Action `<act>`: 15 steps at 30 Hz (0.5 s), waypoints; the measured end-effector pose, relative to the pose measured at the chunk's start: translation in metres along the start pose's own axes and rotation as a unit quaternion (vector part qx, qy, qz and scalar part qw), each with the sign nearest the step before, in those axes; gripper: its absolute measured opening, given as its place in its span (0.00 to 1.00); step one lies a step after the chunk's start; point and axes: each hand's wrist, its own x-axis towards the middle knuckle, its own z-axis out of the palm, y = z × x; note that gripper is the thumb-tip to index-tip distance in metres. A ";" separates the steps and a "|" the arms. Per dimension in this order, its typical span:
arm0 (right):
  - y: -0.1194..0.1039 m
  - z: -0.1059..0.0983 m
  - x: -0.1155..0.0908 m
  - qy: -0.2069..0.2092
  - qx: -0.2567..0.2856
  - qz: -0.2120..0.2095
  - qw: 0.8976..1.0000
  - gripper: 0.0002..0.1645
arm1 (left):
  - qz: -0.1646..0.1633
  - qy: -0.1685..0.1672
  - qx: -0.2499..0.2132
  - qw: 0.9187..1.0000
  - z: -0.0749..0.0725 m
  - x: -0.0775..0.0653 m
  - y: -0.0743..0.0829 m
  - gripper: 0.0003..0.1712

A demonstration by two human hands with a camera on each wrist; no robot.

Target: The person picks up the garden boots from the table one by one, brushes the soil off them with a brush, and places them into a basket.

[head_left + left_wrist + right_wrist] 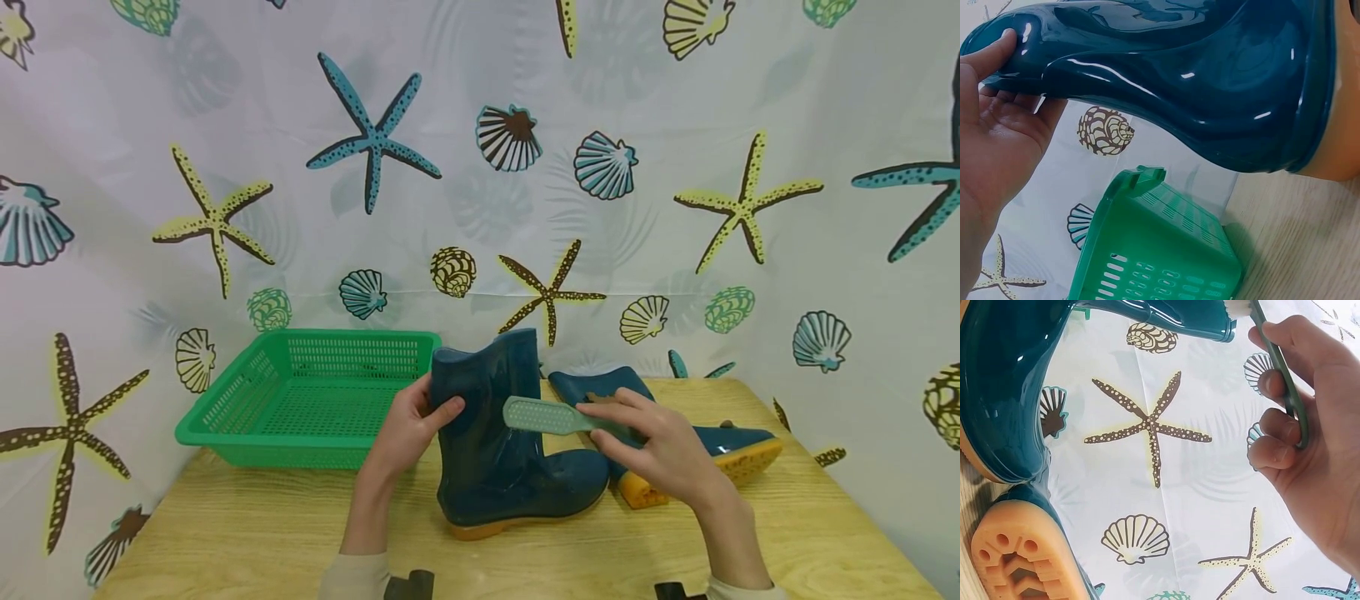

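A dark blue rubber boot point(491, 450) with an orange sole stands upright on the table, its toe pointing right. My left hand point(408, 425) grips its shaft near the top, thumb on the near side and fingers behind; the left wrist view shows this hand point(1004, 137) around the upper shaft. In my right hand point(660, 446) is a pale green scrub brush point(543, 415), held by the handle just in front of the boot's shaft. White bristles show in the right wrist view, where the fingers of my right hand point(1310, 406) curl round the handle.
Behind my right hand a second blue boot point(731, 442) lies on its side, orange sole showing. A green perforated basket point(300, 454) stands at the back left of the wooden table point(262, 533). A curtain printed with starfish and shells hangs close behind.
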 end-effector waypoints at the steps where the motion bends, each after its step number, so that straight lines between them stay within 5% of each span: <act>1: 0.000 0.000 0.000 0.007 -0.005 0.001 1.000 0.24 | 0.000 0.000 0.000 1.000 0.000 0.000 0.000 0.19; 15: 0.007 -0.004 -0.002 0.094 -0.094 0.094 0.987 0.20 | 0.011 -0.002 0.001 1.000 0.000 -0.003 0.003 0.19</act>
